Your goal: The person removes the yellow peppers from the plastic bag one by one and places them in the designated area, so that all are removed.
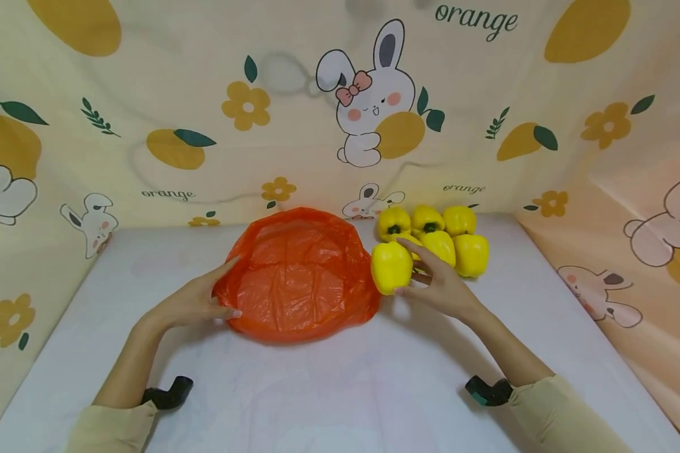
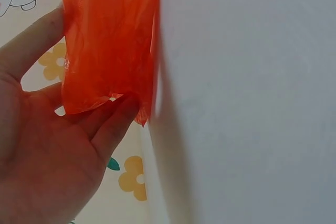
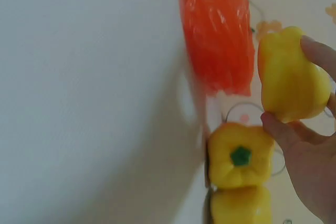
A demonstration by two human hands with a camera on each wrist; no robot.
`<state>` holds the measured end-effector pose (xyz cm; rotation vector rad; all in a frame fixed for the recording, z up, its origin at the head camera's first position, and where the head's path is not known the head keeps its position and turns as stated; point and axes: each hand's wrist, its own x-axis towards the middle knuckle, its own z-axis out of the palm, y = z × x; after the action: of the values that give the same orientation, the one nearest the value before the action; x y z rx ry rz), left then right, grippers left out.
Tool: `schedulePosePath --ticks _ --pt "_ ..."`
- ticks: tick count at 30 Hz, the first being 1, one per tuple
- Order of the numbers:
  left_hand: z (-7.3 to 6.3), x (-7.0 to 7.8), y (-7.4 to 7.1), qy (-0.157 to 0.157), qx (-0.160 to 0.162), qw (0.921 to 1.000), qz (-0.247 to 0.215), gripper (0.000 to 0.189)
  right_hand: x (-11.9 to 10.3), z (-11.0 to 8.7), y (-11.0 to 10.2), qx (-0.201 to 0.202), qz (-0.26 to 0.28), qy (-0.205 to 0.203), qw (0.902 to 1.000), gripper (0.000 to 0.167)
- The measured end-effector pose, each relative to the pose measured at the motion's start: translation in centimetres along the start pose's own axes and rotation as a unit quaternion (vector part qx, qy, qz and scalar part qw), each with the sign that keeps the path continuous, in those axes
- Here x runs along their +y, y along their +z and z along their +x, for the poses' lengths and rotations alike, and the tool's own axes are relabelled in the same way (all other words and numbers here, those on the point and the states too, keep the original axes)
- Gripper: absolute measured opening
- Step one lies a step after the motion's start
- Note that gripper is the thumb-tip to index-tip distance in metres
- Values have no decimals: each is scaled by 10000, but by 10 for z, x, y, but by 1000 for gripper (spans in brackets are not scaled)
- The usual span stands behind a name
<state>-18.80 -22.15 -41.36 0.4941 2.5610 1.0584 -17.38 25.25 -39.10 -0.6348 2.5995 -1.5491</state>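
An orange-red plastic bag point(image 1: 286, 296) stands on the white table with its mouth spread wide. My left hand point(image 1: 195, 302) rests against the bag's left side, fingers spread. In the left wrist view its fingertips point(image 2: 123, 111) touch the bag's lower edge. My right hand point(image 1: 439, 286) holds a yellow bell pepper point(image 1: 391, 268) between thumb and fingers, beside the bag's right rim. The right wrist view shows this pepper raised above the table. Several more yellow bell peppers point(image 1: 471, 255) sit in rows behind and right of that hand, some partly hidden by it.
The white table point(image 1: 328, 396) extends in front of the bag. Printed cloth point(image 1: 294, 138) with rabbits and fruit hangs behind and along both sides. A black device point(image 1: 170, 393) sits at the left wrist, another black device point(image 1: 489, 391) at the right.
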Motion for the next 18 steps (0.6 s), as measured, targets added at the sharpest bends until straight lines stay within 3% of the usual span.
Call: schedulePosePath --ticks 8,18 --pt "-1 4 -3 -31 -23 10000 -13 103 -2 -23 -19 102 -331 40 9994 88" --pt "-1 3 -3 -103 -20 9999 38 103 13 -48 -41 187 -753 252 9967 87"
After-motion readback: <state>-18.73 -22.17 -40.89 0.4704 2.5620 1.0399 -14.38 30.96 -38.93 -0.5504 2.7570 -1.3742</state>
